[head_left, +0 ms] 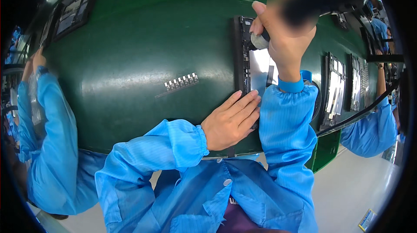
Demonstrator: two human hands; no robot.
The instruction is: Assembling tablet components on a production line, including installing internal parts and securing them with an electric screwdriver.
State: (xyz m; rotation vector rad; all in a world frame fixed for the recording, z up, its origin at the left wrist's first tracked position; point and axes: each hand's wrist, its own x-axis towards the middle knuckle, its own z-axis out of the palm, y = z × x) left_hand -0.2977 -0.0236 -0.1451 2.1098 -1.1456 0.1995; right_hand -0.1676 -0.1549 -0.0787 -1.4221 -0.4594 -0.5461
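Item under inspection: a long, flat, black-framed unit with a bright silver plate (246, 73), lying on the green, smooth-surfaced bench (126, 50) in front of the person. Its long axis runs near to far, with the black frame edge on the left and the silver surface showing on the right. The governing relation is between this axis and the two hands, one at each end. The left hand (231, 122) comes in from the near left and covers part of the near end; its fingers are extended, slightly apart and laid over the unit, pointing far and right, with nothing seen clasped in them. The greater part of the unit therefore lies to the far side of that hand. The right hand (286, 44) is placed over the far end, reaching in from the right, its wrist and sleeve alongside the unit's right side. Thumb and bent finger are directed left; a round, pale-grey piece (259, 42) sits just beneath the fingertip, against the unit's far part. Whether the right hand is clamped on this piece or merely touching it cannot be determined, as blurring covers part of that hand. The left hand is the nearer to the near end, the right to the far end.
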